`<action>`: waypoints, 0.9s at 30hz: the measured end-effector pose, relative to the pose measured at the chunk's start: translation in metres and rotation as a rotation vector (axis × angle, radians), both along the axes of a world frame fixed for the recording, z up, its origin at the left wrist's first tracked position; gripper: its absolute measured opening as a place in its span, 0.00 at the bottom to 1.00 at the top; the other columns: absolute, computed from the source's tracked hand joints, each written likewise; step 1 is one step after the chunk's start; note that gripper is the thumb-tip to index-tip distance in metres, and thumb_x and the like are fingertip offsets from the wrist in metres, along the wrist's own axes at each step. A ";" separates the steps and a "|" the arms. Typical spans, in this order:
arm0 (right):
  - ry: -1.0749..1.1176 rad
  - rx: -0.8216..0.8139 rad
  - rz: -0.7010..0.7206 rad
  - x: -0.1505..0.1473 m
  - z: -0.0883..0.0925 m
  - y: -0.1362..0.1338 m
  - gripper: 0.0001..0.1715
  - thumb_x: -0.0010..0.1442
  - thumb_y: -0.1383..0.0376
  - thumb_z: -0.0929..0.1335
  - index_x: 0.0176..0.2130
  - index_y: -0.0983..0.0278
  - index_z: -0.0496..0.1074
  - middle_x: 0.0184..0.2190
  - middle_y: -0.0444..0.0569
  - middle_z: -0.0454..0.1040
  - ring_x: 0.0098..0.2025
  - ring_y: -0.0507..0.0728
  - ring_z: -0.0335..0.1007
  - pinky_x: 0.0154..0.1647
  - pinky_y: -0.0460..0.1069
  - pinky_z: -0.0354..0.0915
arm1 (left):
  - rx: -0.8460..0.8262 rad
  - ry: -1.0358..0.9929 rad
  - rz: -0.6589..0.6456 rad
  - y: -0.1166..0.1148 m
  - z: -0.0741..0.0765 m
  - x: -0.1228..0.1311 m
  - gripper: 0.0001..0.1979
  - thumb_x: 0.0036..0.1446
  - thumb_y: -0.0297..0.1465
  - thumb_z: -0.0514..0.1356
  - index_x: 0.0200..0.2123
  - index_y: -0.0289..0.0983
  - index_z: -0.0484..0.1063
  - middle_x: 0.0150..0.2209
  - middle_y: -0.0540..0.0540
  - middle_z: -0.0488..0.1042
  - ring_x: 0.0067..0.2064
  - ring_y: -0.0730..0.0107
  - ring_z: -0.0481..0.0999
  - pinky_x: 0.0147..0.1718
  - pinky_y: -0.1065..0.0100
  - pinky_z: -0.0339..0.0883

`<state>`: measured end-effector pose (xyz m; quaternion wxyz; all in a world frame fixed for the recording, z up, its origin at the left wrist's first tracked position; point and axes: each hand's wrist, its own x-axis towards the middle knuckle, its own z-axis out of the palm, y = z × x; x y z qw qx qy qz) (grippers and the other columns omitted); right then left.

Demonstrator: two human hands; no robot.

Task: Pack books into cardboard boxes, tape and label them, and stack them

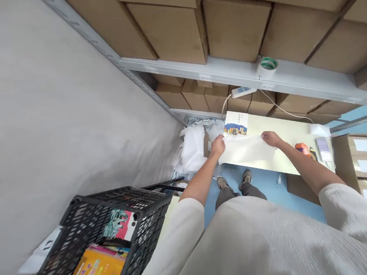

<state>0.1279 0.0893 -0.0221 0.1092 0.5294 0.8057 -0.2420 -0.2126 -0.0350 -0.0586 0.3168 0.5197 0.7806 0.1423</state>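
A white, translucent bag or sheet (247, 149) lies on a pale table (288, 162). My left hand (218, 145) is closed on its left top corner and my right hand (271, 138) pinches its right top corner. A book (236, 123) with a white cover and a colourful city picture sticks out beyond the sheet's far edge, between my hands. Whether the book is partly inside the sheet I cannot tell.
A black plastic crate (113, 220) with colourful books stands at my lower left. White packing sheets (192, 149) are piled left of the table. Metal shelves (216, 72) hold cardboard boxes (234, 26), a tape roll (267, 65) and a power strip (243, 91). An orange object (302, 148) lies at the table's right.
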 end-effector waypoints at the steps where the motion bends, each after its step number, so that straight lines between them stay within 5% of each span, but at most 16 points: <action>1: 0.003 -0.016 -0.014 0.008 -0.009 -0.003 0.20 0.70 0.70 0.65 0.54 0.62 0.82 0.55 0.54 0.86 0.56 0.64 0.81 0.57 0.53 0.72 | -0.027 0.015 -0.007 0.004 -0.004 0.006 0.21 0.70 0.23 0.57 0.63 0.41 0.75 0.60 0.41 0.83 0.62 0.55 0.81 0.63 0.59 0.71; 6: -0.003 -0.064 -0.075 0.033 -0.049 -0.010 0.23 0.69 0.70 0.66 0.59 0.60 0.81 0.56 0.53 0.85 0.58 0.66 0.81 0.60 0.55 0.71 | -0.124 0.091 -0.006 0.014 -0.021 0.029 0.23 0.71 0.24 0.55 0.66 0.39 0.72 0.61 0.38 0.81 0.64 0.52 0.79 0.65 0.55 0.69; 12: 0.061 -0.079 -0.062 0.043 -0.080 -0.004 0.28 0.67 0.71 0.66 0.62 0.61 0.79 0.61 0.56 0.82 0.62 0.69 0.76 0.65 0.60 0.69 | -0.015 0.312 0.072 0.009 -0.029 0.054 0.34 0.68 0.26 0.57 0.76 0.35 0.59 0.77 0.29 0.61 0.75 0.40 0.63 0.70 0.45 0.63; 17: 0.132 0.032 -0.094 0.039 -0.089 -0.005 0.30 0.66 0.66 0.68 0.66 0.62 0.76 0.67 0.62 0.74 0.66 0.74 0.68 0.69 0.68 0.64 | -0.023 0.324 -0.182 -0.009 -0.033 0.071 0.33 0.69 0.27 0.55 0.76 0.35 0.60 0.80 0.31 0.56 0.79 0.43 0.59 0.75 0.46 0.57; 22: 0.228 -0.012 -0.164 0.013 -0.093 -0.008 0.26 0.66 0.65 0.68 0.61 0.62 0.80 0.65 0.61 0.75 0.65 0.73 0.69 0.68 0.68 0.65 | -0.094 0.283 -0.392 -0.018 -0.047 0.072 0.38 0.69 0.30 0.56 0.81 0.37 0.55 0.84 0.37 0.45 0.83 0.47 0.49 0.80 0.48 0.46; 27: 0.482 -0.224 -0.515 -0.029 -0.097 -0.006 0.23 0.62 0.65 0.70 0.56 0.61 0.82 0.59 0.55 0.82 0.58 0.65 0.78 0.66 0.61 0.71 | -0.119 0.257 -0.432 -0.007 -0.062 0.055 0.40 0.71 0.31 0.54 0.83 0.38 0.51 0.85 0.39 0.42 0.84 0.48 0.45 0.81 0.47 0.41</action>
